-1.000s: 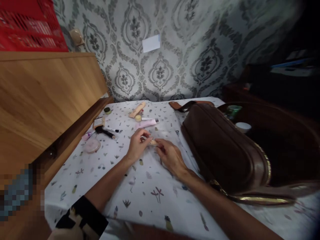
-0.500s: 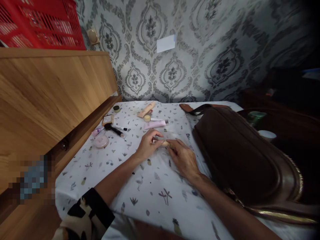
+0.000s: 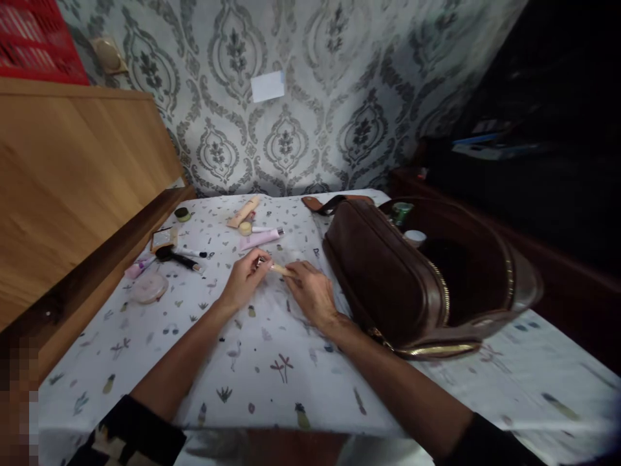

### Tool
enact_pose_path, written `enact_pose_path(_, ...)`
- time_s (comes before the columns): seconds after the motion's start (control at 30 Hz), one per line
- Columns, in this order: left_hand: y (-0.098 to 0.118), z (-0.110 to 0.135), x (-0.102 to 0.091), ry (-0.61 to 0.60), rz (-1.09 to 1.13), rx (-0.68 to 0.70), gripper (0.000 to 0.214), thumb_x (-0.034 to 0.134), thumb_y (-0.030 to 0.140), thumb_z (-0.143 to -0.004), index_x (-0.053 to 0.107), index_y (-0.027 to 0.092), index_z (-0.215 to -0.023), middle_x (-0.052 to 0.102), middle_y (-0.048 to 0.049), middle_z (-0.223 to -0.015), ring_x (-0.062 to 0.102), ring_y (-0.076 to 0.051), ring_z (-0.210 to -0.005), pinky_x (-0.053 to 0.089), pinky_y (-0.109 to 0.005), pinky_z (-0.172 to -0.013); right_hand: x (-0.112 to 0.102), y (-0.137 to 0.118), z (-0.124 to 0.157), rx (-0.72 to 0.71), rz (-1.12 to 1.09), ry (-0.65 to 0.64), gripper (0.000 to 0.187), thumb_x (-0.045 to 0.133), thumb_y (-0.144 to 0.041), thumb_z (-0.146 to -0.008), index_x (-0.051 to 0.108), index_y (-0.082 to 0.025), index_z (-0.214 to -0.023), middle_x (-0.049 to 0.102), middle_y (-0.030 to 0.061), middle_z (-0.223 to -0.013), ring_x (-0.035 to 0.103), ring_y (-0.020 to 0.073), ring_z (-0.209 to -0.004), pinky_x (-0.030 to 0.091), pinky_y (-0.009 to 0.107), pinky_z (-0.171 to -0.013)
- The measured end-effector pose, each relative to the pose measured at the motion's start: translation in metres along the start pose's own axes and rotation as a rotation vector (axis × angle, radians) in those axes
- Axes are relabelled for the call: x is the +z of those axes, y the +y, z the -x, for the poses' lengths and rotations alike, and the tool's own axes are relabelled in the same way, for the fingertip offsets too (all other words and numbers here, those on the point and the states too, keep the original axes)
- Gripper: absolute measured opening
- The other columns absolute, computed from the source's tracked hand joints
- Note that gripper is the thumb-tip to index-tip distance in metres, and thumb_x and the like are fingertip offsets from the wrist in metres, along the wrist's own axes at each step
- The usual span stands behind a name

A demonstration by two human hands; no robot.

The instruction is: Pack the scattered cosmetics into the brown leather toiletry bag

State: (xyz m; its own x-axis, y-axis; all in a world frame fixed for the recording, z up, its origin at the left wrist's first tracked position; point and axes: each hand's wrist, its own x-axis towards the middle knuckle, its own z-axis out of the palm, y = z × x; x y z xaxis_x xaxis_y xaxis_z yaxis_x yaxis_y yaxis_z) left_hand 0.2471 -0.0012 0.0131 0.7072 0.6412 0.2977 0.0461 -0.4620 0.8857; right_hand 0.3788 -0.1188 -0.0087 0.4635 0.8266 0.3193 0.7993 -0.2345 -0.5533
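Both my hands meet over the middle of a white patterned tablecloth (image 3: pixel 272 382). My left hand (image 3: pixel 244 283) and my right hand (image 3: pixel 310 294) pinch the two ends of a small beige cosmetic stick (image 3: pixel 278 268) held just above the cloth. An open brown leather bag (image 3: pixel 388 272) lies immediately right of my right hand, with a green-lidded jar (image 3: pixel 400 211) and a white jar (image 3: pixel 414 237) showing inside it.
Cosmetics lie beyond my hands: a pink tube (image 3: pixel 261 239), a beige tube (image 3: pixel 242 211), a round pink compact (image 3: pixel 148 288), a black brush (image 3: pixel 177 258), a small dark pot (image 3: pixel 182 213). A wooden cabinet (image 3: pixel 72 188) borders the left, patterned wallpaper the back.
The camera swung left and then back right, so the bag's open mouth shows more fully. My hands stay together on the small beige stick in the same spot.
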Motion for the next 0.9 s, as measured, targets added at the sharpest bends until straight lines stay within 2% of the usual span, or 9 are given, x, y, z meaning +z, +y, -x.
enact_pose_path(0.17,0.007,-0.003,-0.008,0.028,0.039,0.019,0.024,0.063,0.043,-0.087,0.061,0.021,-0.096,0.056,0.0012,-0.082,0.051,-0.011,-0.065,0.038,-0.019,-0.051,-0.005,-0.002,-0.001,0.06,-0.04,-0.045,0.015,0.059,-0.026,-0.092,0.07,-0.021,-0.1,0.072,0.0054,-0.097,0.065,0.0194,-0.082,0.038,0.027,-0.066)
enact_pose_path(0.33,0.011,-0.008,-0.016,0.085,0.071,0.067,0.031,0.067,0.044,-0.085,0.062,0.019,-0.102,0.06,0.0008,-0.081,0.054,-0.012,-0.066,0.045,-0.02,-0.056,-0.013,-0.009,0.001,0.101,-0.14,-0.05,0.012,0.063,-0.025,-0.09,0.071,-0.022,-0.098,0.071,0.0019,-0.085,0.062,0.0172,-0.077,0.036,0.026,-0.066)
enact_pose_path(0.5,0.031,-0.01,-0.022,0.114,0.048,0.12,0.032,0.069,0.042,-0.086,0.064,0.018,-0.106,0.063,0.001,-0.078,0.055,-0.011,-0.062,0.047,-0.021,-0.057,-0.032,-0.02,0.009,0.055,-0.22,-0.056,0.008,0.066,-0.025,-0.088,0.07,-0.022,-0.095,0.07,-0.0001,-0.085,0.06,0.0147,-0.076,0.035,0.024,-0.067)
enact_pose_path(0.6,0.045,-0.012,-0.024,0.104,0.052,0.168,0.029,0.068,0.042,-0.088,0.066,0.019,-0.107,0.061,0.0018,-0.074,0.055,-0.011,-0.061,0.047,-0.021,-0.056,-0.047,-0.024,0.016,0.02,-0.235,-0.043,0.011,0.069,-0.028,-0.088,0.07,-0.021,-0.097,0.07,-0.0002,-0.083,0.059,0.014,-0.073,0.034,0.024,-0.065)
enact_pose_path(0.7,0.056,-0.013,-0.022,0.091,0.063,0.197,0.028,0.06,0.045,-0.094,0.069,0.019,-0.099,0.055,0.0031,-0.063,0.05,-0.01,-0.056,0.044,-0.021,-0.052,-0.062,-0.026,0.025,-0.011,-0.25,-0.016,0.011,0.069,-0.029,-0.088,0.07,-0.02,-0.096,0.068,-0.0004,-0.081,0.055,0.0129,-0.068,0.033,0.023,-0.064)
enact_pose_path(0.8,0.065,-0.015,-0.02,0.072,0.064,0.198,0.029,0.06,0.046,-0.094,0.07,0.019,-0.092,0.048,0.0045,-0.056,0.045,-0.009,-0.051,0.04,-0.02,-0.048,-0.073,-0.025,0.033,-0.044,-0.303,-0.033,0.008,0.067,-0.027,-0.09,0.068,-0.019,-0.088,0.063,-0.0017,-0.073,0.052,0.0115,-0.064,0.032,0.023,-0.062)
enact_pose_path(0.9,0.073,-0.015,-0.016,0.024,0.109,0.193,0.028,0.064,0.047,-0.092,0.07,0.02,-0.091,0.048,0.0045,-0.056,0.045,-0.009,-0.05,0.04,-0.02,-0.047,-0.082,-0.023,0.041,-0.072,-0.381,-0.056,0.014,0.066,-0.024,-0.09,0.064,-0.018,-0.078,0.056,-0.0037,-0.066,0.048,0.0101,-0.061,0.031,0.022,-0.06)
